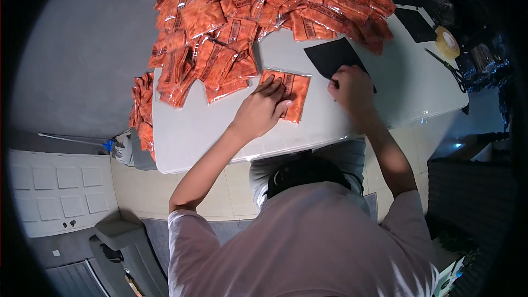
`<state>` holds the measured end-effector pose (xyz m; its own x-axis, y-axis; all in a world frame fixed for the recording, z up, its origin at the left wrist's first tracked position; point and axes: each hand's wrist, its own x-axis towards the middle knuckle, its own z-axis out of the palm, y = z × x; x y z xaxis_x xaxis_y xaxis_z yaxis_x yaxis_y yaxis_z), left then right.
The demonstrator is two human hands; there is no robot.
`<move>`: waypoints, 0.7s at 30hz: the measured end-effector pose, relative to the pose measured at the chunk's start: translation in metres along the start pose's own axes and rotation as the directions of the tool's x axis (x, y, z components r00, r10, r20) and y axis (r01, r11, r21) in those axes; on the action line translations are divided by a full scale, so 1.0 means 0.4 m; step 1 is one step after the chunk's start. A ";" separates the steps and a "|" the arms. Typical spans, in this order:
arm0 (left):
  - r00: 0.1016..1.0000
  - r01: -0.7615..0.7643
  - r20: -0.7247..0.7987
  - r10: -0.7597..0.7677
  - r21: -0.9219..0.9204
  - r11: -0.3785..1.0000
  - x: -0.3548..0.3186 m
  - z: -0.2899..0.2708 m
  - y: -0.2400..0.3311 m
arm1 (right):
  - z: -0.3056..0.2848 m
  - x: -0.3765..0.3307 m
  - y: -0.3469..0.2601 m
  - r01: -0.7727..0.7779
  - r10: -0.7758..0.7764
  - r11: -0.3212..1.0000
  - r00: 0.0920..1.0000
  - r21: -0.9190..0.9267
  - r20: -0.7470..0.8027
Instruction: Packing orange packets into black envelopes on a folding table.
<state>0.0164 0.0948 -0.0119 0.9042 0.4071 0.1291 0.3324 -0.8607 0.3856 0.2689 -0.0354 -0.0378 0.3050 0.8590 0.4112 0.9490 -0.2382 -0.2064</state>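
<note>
On the white table lies a flat orange packet [297,91] in clear plastic, close to the near edge. My left hand [261,107] presses on it with fingers stretched out and spread, covering its left part. To the right is a square black sheet [333,58], set at an angle; whether it is cloth or a thin bag I cannot tell. My right hand [352,91] lies over the sheet's near side, its fingers curled and pinched together at that edge. The fingertips are partly hidden.
A large heap of orange packets [236,27] covers the far left of the white table [203,126]; more orange pieces [144,110] hang beyond its left edge. At far right are another black sheet [416,25], a tape roll [448,41] and black scissors [448,69].
</note>
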 end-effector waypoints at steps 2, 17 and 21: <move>0.997 -0.076 -0.006 0.077 0.116 0.990 0.021 0.025 -0.015 | -0.039 0.016 0.018 -0.040 0.039 0.998 0.999 0.045 0.026; 0.896 0.040 -0.285 -0.341 -0.713 0.700 -0.065 -0.210 -0.071 | -0.131 -0.060 -0.170 0.596 -0.634 0.725 0.773 0.344 -0.003; 0.982 0.141 -0.093 -0.165 -0.226 0.964 -0.177 -0.156 0.014 | -0.093 -0.063 -0.241 0.576 -0.676 0.684 0.731 0.448 0.092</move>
<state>-0.0624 0.0804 0.0380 0.8079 0.5704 0.1480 0.3870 -0.7030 0.5967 0.1726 -0.0507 0.0047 -0.4257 0.8309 0.3582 0.7892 0.5346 -0.3023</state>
